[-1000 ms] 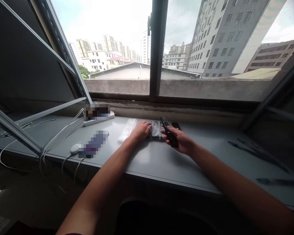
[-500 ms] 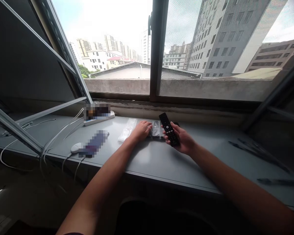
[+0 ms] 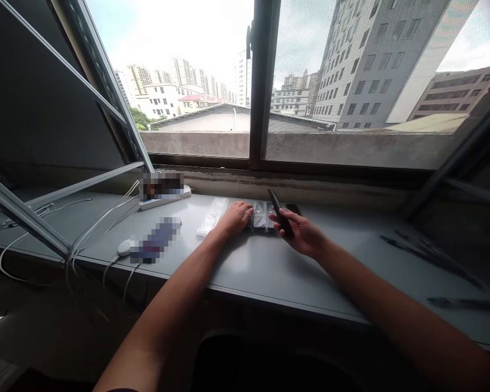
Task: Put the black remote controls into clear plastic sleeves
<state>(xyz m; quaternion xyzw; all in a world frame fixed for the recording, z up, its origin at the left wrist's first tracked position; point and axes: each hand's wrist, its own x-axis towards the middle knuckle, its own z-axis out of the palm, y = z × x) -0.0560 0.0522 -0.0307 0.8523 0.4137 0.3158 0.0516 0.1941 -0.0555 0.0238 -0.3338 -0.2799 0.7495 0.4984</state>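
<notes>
My right hand [image 3: 306,234] is closed round a black remote control [image 3: 280,214], held above the desk. Its narrow edge is turned towards me, so the buttons are out of sight. Over clear plastic bags [image 3: 260,215] rests my left hand [image 3: 236,216], fingers loosely bent and lying on them. Something dark lies in or under these bags. Crumpled clear plastic [image 3: 212,216] spreads to the left of that hand. Just behind my right hand lies another black object [image 3: 294,209], partly covered by the fingers.
A white power strip [image 3: 165,197] stands at the back left of the grey desk [image 3: 245,272]. Nearer are a blurred phone-like object [image 3: 157,240], a round white charger [image 3: 124,247] and loose white cables [image 3: 93,231]. Dark cables [image 3: 433,256] lie at right; metal frames slant on both sides.
My right hand has turned the remote control from showing its button face to showing its edge. More of the black object behind it shows. My left hand has stayed put.
</notes>
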